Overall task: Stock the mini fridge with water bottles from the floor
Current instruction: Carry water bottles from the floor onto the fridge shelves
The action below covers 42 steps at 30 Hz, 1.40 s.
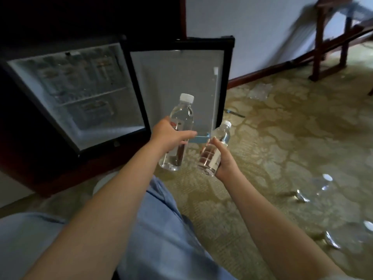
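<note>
A: Hands?
B: My left hand (169,136) grips the left bottle (181,116) mid-body, and my right hand (226,164) wraps the right bottle (221,136). Both are in the air, by the open door (177,77).
A: Tip?
B: Left one first. Stand it upright at the back of the mini fridge (109,134) floor, so the front stays free. The shelf (94,96) contents are blurry.

No text is legible; the label (215,158) on the right bottle (223,134) seems too blurred.
</note>
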{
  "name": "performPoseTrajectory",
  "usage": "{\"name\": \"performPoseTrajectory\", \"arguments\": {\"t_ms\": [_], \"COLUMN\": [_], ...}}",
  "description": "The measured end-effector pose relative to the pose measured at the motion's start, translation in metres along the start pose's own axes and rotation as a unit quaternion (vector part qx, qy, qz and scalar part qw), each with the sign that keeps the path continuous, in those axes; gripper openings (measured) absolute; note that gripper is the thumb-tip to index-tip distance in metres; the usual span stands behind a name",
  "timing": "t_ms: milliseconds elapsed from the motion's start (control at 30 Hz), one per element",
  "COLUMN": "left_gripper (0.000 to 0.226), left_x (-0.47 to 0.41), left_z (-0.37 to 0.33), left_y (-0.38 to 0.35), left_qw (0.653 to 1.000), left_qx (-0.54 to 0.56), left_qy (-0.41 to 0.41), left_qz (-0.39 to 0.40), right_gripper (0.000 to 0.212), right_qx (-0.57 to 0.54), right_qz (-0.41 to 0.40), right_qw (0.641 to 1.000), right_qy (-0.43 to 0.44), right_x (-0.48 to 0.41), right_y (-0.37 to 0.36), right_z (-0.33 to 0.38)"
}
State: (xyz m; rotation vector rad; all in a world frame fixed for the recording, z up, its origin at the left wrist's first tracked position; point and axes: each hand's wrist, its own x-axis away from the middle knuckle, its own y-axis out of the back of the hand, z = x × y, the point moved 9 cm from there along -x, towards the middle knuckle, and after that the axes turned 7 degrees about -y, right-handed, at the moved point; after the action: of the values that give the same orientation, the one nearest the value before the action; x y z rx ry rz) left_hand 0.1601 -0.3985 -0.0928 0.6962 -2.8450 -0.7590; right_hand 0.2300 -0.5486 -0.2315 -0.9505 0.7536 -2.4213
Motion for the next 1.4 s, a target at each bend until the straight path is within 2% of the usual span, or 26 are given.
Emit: {"name": "performPoseTrajectory", "arguments": {"t_ms": [133,200,367,400,500,567,633,733,833,900,1000,1100,1233,1400], "left_gripper": [0.063,0.072,0.079,0.078,0.078,0.073,0.068,0.067,0.058,0.060,0.067,0.070,0.062,0.061], "left_x": [-0.004,-0.002,0.007,0.009,0.009,0.007,0.002,-0.012,-0.031,-0.045,-0.067,-0.088,-0.121,-0.161], "left_z": [0.024,0.037,0.084,0.093,0.122,0.142,0.163,0.192,0.223,0.243,0.276,0.304,0.333,0.354], "left_y": [0.071,0.103,0.177,0.188,0.218,0.233,0.246,0.258,0.265,0.269,0.277,0.288,0.297,0.291], "left_qw": [0.996,0.990,0.969,0.966,0.954,0.947,0.939,0.929,0.919,0.916,0.916,0.911,0.902,0.915], "left_qx": [0.036,0.049,0.087,0.091,0.106,0.108,0.107,0.111,0.118,0.114,0.094,0.076,0.087,0.052], "left_qy": [0.028,0.037,0.075,0.082,0.098,0.113,0.128,0.144,0.166,0.177,0.191,0.199,0.190,0.151], "left_qz": [-0.081,-0.127,-0.218,-0.229,-0.263,-0.281,-0.300,-0.323,-0.337,-0.342,-0.340,-0.354,-0.378,-0.371], "right_gripper": [0.019,0.020,0.063,0.061,0.035,0.040,0.053,0.044,0.059,0.067,0.070,0.064,0.052,0.047], "right_qx": [0.026,0.040,0.131,0.138,0.181,0.211,0.238,0.250,0.265,0.292,0.381,0.423,0.420,0.448], "right_qz": [0.024,0.038,0.075,0.086,0.103,0.113,0.117,0.121,0.108,0.080,0.022,0.008,0.027,0.039], "right_qw": [0.999,0.998,0.988,0.987,0.978,0.971,0.964,0.958,0.955,0.950,0.923,0.906,0.905,0.888], "right_qy": [-0.025,-0.019,-0.001,0.006,0.010,-0.006,-0.030,-0.065,-0.079,-0.075,-0.051,-0.010,0.064,0.098], "right_x": [-0.020,-0.028,-0.049,-0.053,-0.070,-0.083,-0.099,-0.127,-0.161,-0.185,-0.222,-0.258,-0.310,-0.373], "right_y": [-0.075,-0.109,-0.194,-0.210,-0.247,-0.266,-0.278,-0.296,-0.305,-0.300,-0.286,-0.292,-0.322,-0.345], "right_z": [-0.002,-0.002,-0.018,-0.022,-0.037,-0.053,-0.070,-0.088,-0.104,-0.115,-0.125,-0.125,-0.120,-0.116]}}
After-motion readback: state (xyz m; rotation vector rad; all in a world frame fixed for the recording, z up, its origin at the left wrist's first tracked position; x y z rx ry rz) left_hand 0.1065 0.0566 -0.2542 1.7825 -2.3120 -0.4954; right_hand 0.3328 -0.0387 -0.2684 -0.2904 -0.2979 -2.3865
